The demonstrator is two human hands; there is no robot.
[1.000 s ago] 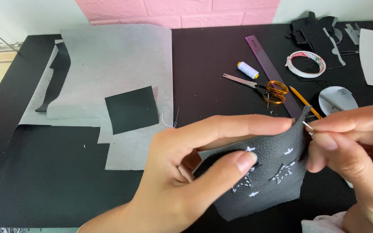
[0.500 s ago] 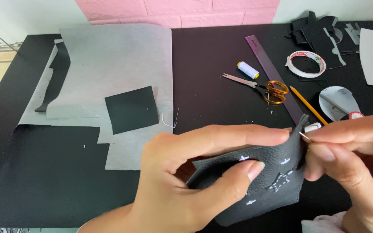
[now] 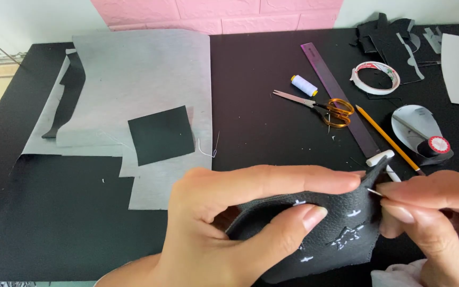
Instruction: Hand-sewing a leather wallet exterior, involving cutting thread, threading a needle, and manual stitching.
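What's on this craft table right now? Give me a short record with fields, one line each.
Left hand: pinches a black leather piece with white stitches
Right hand: holds a needle at the leather's edge
Table: black
Scissors: orange handles, lying beside a purple ruler
Thread spool: white, yellow end
Other tools: pencil, tape roll
Sheets: grey paper with a black square on it
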